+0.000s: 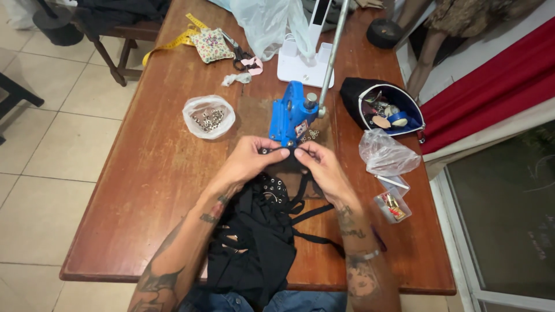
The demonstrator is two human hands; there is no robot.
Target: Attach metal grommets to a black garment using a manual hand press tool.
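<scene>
A black garment (260, 237) with straps and a row of metal eyelets lies over the near edge of the wooden table (150, 173). My left hand (248, 159) and my right hand (321, 164) each pinch its upper edge and hold it stretched at the base of a blue hand press (292, 115). The press has a long grey lever (334, 49) rising up and away. Loose eyelets (311, 135) lie just right of the press base.
A clear bag of metal eyelets (208, 117) sits left of the press. To the right are an open black pouch (384, 110), a crumpled plastic bag (386, 155) and a small clear box (393, 205). Scissors (238, 55), a floral pincushion (212, 44) and a yellow tape measure (173, 41) lie further back.
</scene>
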